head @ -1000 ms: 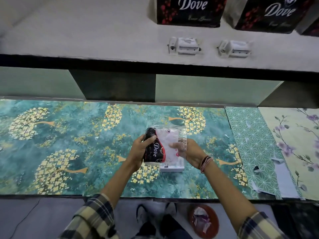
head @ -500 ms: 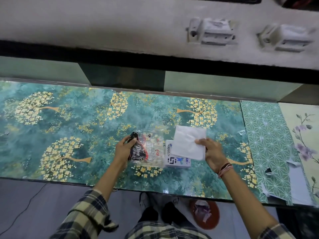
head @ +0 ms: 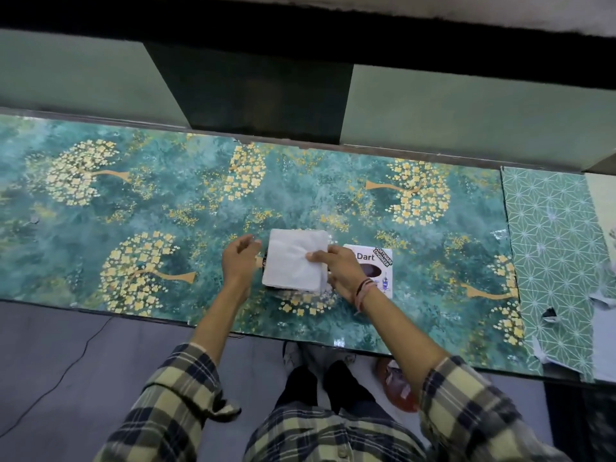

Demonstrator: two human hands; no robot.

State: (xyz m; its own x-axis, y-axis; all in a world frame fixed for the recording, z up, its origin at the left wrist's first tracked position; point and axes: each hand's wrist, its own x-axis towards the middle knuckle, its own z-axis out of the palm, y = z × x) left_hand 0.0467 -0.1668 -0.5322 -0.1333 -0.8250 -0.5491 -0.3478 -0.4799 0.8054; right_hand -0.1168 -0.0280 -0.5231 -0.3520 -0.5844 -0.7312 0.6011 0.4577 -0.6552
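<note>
A stack of white square tissues (head: 293,258) lies over a clear plastic wrapper, of which only a dark sliver shows at the stack's left edge. My right hand (head: 336,268) pinches the stack at its right side. My left hand (head: 238,261) hovers just left of the stack with fingers loosely spread, holding nothing. A white box (head: 375,271) printed "Dart" lies flat on the table right of the stack, partly under my right wrist.
The table (head: 166,211) has a teal covering with yellow flower trees, then a green geometric sheet (head: 553,245) at the right, torn near its front edge. A dark shelf edge runs along the back. A cable (head: 63,371) and a reddish bowl (head: 396,385) lie on the floor.
The tissue stack, pulled out of the wrapper a second ago, has moved left onto the wrapper. My left hand let go of the wrapper. The camera tilted down.
</note>
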